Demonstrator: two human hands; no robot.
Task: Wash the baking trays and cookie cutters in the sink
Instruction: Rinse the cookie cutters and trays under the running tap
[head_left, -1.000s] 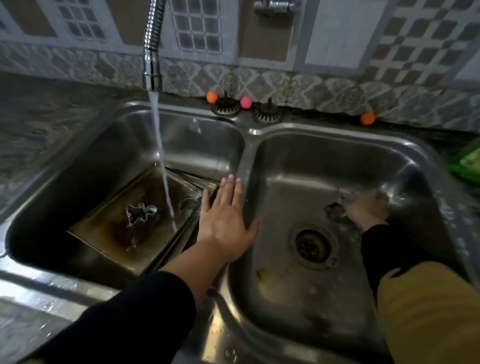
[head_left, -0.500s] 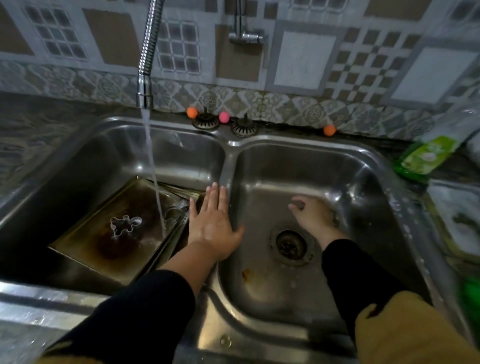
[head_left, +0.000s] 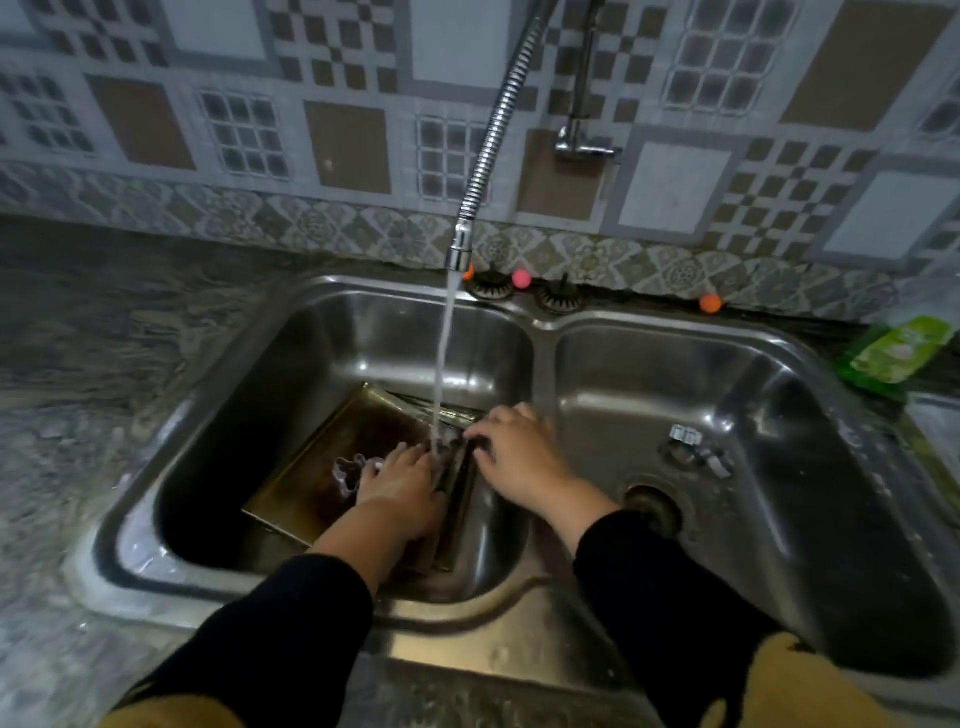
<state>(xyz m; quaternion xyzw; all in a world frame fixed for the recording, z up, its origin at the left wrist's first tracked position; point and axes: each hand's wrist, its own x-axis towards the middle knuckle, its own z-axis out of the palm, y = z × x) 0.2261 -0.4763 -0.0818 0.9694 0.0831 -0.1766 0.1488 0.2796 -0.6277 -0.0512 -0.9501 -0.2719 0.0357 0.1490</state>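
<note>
Hands (head_left: 400, 486) (head_left: 519, 452) meet under running water (head_left: 441, 374) — over baking trays (head_left: 332, 457).

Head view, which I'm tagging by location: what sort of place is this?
Most likely a home kitchen: a steel double sink set in a stone-look counter, a flexible tap running over a baking tray, and a patterned tiled wall.

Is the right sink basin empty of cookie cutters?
No, two metal cookie cutters lie on the floor of the right basin, just above its drain.
</note>
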